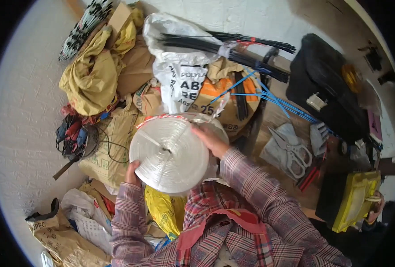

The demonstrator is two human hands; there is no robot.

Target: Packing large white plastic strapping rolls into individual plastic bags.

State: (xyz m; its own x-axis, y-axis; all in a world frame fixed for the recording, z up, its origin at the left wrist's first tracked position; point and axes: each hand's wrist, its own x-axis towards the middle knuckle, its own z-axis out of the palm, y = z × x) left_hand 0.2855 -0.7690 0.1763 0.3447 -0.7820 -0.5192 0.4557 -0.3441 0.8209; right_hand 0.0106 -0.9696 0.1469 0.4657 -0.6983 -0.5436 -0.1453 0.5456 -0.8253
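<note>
A large roll of white plastic twine (168, 167) is tipped up before my chest, its flat round face with a small dark core hole toward me. My left hand (133, 173) grips its lower left rim, thumb in front and the other fingers mostly hidden behind. At the upper right edge, my right hand (210, 140) holds it, fingers lying over the rim. A red-and-white strip (162, 117) runs along the top edge. More white material shows behind the right hand; whether it belongs to the same roll I cannot tell.
Stuffed sacks (110, 155) and a white printed bag (179, 80) crowd the far side. Bundled black rods (251, 60) and blue strips (268, 95) lie beyond. To the right are large scissors (293, 153), a black bag (322, 84) and a yellow-and-black case (355, 200).
</note>
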